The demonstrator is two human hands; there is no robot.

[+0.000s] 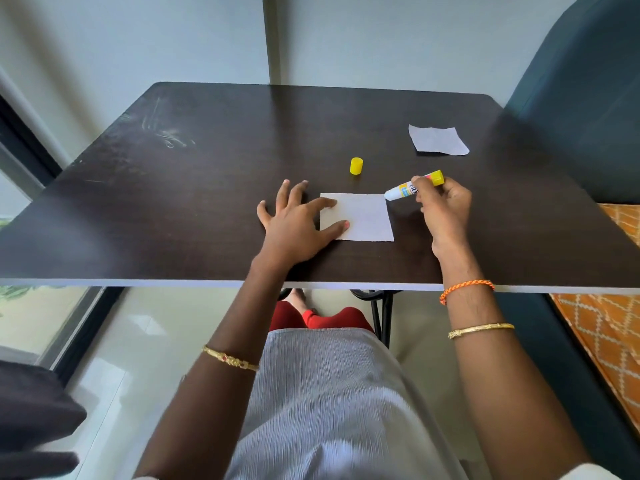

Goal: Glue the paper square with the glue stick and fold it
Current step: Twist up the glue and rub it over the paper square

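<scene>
Far left of the dark counter: bare surface with pale scuff marks, nothing on it.

Left hand: fingers spread and straight, flat on the counter. Forefinger and thumb lie over the left edge of the paper square, pinning it. Nothing held in this grip; it only presses.

Paper square sits centre of the counter, near the front edge, lying flat and unfolded. No glue sheen can be made out on it.

Behind the square, apart from it: yellow cap, standing upright.

Right hand: grip clamped on the glue stick, fingers curled round the barrel near its yellow end. The uncapped white tip points left and down, at the square's far right corner; whether it actually touches the paper cannot be told.

Far right, well apart: a second paper piece, slightly curled at the edges.

Judgement: the step in hand is applying glue. To do it well, keep the left fingers pressing so the sheet cannot slide or wrinkle, stroke away from the pinned edge, use light pressure and cover out to the edges before folding.
</scene>
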